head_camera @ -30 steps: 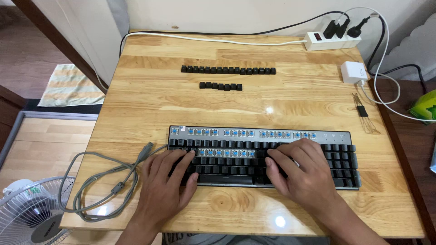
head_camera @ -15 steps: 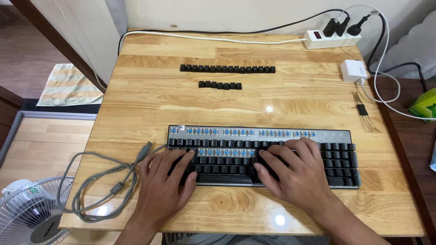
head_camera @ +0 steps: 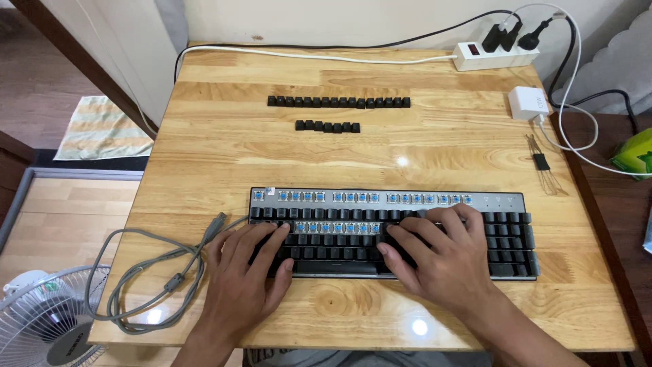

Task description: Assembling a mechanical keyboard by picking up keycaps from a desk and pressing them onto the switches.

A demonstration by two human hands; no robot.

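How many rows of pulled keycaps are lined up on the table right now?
2. A long row of keycaps lies toward the table's far edge; a shorter row lies just nearer, between it and the keyboard. Loose caps under the hands could be hidden.

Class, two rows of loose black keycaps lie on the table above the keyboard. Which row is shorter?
The nearer row of keycaps, closer to the keyboard, is shorter; the far row behind it stretches much wider.
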